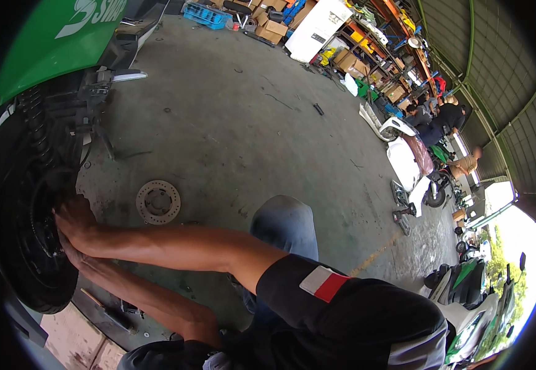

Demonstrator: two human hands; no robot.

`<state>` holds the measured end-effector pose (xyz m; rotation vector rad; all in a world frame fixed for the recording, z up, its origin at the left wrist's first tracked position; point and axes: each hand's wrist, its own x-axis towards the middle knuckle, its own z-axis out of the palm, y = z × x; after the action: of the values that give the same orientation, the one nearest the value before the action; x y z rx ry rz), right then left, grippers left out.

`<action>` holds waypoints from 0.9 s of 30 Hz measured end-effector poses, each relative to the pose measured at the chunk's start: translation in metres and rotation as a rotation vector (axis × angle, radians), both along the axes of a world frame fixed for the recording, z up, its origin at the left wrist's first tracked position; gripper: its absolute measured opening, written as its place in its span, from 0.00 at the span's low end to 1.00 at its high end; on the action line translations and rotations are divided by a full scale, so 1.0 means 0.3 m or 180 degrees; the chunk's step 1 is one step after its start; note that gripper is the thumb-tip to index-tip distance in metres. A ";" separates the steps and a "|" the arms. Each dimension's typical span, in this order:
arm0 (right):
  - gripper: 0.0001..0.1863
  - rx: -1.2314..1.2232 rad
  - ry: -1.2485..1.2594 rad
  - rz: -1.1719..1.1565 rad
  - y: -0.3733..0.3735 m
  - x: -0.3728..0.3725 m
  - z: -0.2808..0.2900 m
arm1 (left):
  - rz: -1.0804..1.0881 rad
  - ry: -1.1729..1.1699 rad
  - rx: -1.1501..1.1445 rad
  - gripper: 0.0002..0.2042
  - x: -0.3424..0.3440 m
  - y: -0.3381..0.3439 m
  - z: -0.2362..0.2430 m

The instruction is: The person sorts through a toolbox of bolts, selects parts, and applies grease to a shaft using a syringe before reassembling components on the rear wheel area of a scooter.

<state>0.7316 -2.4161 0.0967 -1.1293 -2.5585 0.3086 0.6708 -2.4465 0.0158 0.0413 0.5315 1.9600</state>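
Note:
At the hub of a motor scooter's wheel [52, 297], on the left, both my arms reach in. My right hand [75, 221] is pressed to the hub side with its fingers curled in; whatever they grip is hidden. Just below it, my left hand [69, 250] touches the same area, mostly covered by the right wrist and the wheel, so its fingers do not show. A coil-spring shock absorber [35, 120] rises above the wheel, under a green body panel [42, 58]. On the floor beside my right forearm lies a drilled brake disc [158, 202].
A long-handled tool [110, 313] and small metal parts lie on the floor below my left forearm. My bent knee [286, 225] is near the disc. Farther off are a white scooter [407, 163], shelves with boxes [351, 61], a blue crate [207, 15] and several people.

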 end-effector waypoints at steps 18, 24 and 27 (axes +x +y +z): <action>0.12 -0.0299 0.0333 0.0876 0.090 0.048 0.064 | 0.0299 -0.0674 0.0370 0.19 0.062 -0.028 0.131; 0.10 -0.0350 -0.0214 -0.0058 0.036 0.079 0.143 | 0.0137 -0.0515 0.0529 0.14 0.141 -0.010 0.169; 0.13 -0.0639 -0.0280 0.0177 0.060 0.058 0.162 | 0.0311 -0.0408 0.0276 0.13 0.110 -0.058 0.143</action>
<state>0.7489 -2.3981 0.1454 -1.1653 -2.6877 0.5521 0.7039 -2.4639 0.0586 -0.0564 0.3704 2.0643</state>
